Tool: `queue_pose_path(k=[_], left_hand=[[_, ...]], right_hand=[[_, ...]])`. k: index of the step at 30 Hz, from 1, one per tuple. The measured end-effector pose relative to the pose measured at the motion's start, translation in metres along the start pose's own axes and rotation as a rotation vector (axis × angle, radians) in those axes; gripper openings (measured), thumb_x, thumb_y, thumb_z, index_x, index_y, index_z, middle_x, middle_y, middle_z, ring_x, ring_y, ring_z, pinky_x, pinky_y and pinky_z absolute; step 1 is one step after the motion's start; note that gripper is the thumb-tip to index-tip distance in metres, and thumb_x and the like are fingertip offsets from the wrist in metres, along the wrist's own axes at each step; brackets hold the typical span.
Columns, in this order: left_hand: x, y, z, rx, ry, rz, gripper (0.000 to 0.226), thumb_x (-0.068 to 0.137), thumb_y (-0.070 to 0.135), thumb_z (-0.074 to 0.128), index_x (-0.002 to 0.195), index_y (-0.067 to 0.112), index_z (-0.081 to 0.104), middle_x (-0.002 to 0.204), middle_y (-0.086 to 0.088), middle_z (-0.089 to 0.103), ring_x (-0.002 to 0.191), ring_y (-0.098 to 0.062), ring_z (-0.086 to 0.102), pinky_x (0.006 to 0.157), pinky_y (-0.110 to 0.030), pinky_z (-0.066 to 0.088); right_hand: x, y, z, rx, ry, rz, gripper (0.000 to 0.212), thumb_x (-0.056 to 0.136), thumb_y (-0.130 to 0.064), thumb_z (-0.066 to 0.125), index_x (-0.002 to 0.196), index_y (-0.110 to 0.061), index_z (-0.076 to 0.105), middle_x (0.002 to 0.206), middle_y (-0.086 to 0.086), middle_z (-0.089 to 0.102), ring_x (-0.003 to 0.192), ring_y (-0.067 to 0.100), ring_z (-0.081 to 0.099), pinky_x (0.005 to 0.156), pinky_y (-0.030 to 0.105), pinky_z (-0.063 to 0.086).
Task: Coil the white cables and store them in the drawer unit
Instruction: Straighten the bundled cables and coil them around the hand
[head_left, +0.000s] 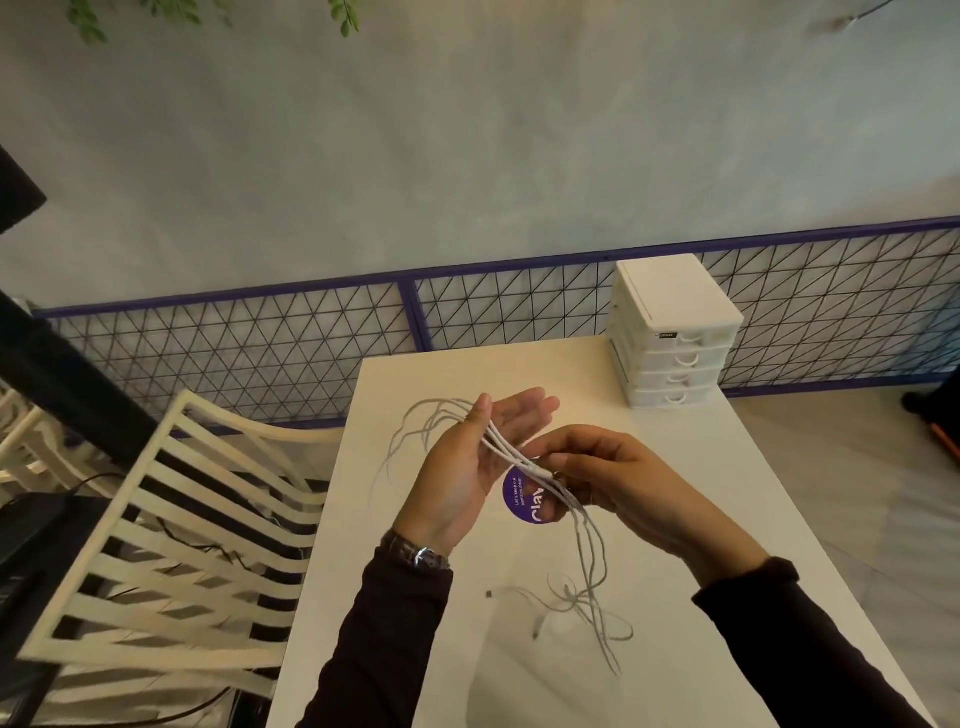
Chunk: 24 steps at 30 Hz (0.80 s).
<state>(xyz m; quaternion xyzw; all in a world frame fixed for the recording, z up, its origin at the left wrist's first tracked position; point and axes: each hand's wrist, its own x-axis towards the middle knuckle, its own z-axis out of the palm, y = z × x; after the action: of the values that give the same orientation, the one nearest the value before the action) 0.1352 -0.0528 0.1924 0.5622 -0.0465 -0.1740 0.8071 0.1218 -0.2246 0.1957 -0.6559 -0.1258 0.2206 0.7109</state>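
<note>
Two dark sleeves (395, 639) reach over the pale counter (737, 467), where the loose ends of the white cables (506, 449) trail in a tangle just in front of them. Above a round purple sticker (524, 499), the right hand (613, 483) has its grip closed, pinching the bundled strands, while the left hand (467, 467) lies palm up with an open grip, fingers straight and the strands running across it beside the thumb. The white drawer unit (672, 332) stands at the counter's far right corner, well apart from the cables, all drawers closed.
</note>
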Motion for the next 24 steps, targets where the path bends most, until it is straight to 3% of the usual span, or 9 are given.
queue_pose_path(k=[3,7,9,13,15,18,24], left_hand=[[0.001,0.002,-0.002,-0.019,0.000,-0.009,0.050,0.099,0.036,0.020,0.117,0.013,0.060,0.122,-0.009,0.065,0.119,-0.019,0.058,0.103,-0.033,0.042],[-0.001,0.004,-0.002,-0.059,-0.040,-0.054,0.049,0.098,0.037,0.021,0.115,0.013,0.061,0.121,-0.008,0.066,0.116,-0.020,0.059,0.102,-0.033,0.043],[-0.002,0.008,-0.005,-0.062,-0.057,-0.078,0.050,0.098,0.036,0.022,0.116,0.011,0.061,0.121,-0.009,0.065,0.116,-0.021,0.059,0.102,-0.034,0.044],[-0.004,0.014,-0.011,-0.055,-0.072,-0.103,0.049,0.099,0.033,0.023,0.115,0.008,0.061,0.118,-0.010,0.067,0.111,-0.018,0.063,0.092,-0.025,0.051],[-0.004,0.013,-0.009,-0.032,-0.060,-0.098,0.049,0.099,0.033,0.022,0.115,0.008,0.061,0.117,-0.009,0.068,0.111,-0.018,0.063,0.091,-0.024,0.052],[-0.004,0.011,-0.009,0.002,-0.026,-0.073,0.050,0.099,0.034,0.022,0.118,0.009,0.060,0.121,-0.010,0.065,0.117,-0.021,0.059,0.098,-0.028,0.048],[-0.001,0.008,-0.006,-0.019,0.039,-0.040,0.049,0.100,0.034,0.022,0.117,0.009,0.061,0.121,-0.011,0.066,0.116,-0.021,0.060,0.104,-0.035,0.041]], right_hand=[[0.000,-0.003,0.001,-0.017,0.029,0.011,0.021,0.095,-0.001,0.045,0.100,-0.007,0.064,0.079,0.002,0.074,0.069,0.022,0.066,0.059,0.022,0.054],[0.003,-0.003,0.001,-0.068,0.051,-0.022,0.011,0.087,-0.012,0.059,0.092,-0.016,0.068,0.080,0.003,0.073,0.073,0.024,0.066,0.058,0.019,0.054],[0.003,-0.006,-0.003,-0.118,-0.003,-0.042,0.018,0.077,-0.020,0.069,0.096,-0.018,0.068,0.085,0.001,0.073,0.077,0.018,0.068,0.063,0.016,0.051],[0.003,-0.007,-0.009,-0.231,-0.059,-0.062,0.035,0.071,-0.005,0.077,0.098,-0.022,0.064,0.098,0.004,0.072,0.094,0.027,0.069,0.079,0.030,0.057],[0.006,-0.002,-0.007,-0.398,0.063,-0.091,0.029,0.073,-0.008,0.077,0.094,-0.024,0.065,0.092,0.002,0.072,0.087,0.025,0.070,0.078,0.034,0.059],[0.009,0.005,-0.006,-0.474,0.191,-0.115,0.018,0.073,-0.022,0.078,0.088,-0.022,0.068,0.078,-0.002,0.072,0.072,0.019,0.069,0.068,0.030,0.058],[0.013,0.010,-0.006,-0.341,0.183,-0.088,0.005,0.077,-0.024,0.074,0.081,-0.026,0.071,0.085,0.002,0.074,0.083,0.024,0.070,0.075,0.035,0.059]])
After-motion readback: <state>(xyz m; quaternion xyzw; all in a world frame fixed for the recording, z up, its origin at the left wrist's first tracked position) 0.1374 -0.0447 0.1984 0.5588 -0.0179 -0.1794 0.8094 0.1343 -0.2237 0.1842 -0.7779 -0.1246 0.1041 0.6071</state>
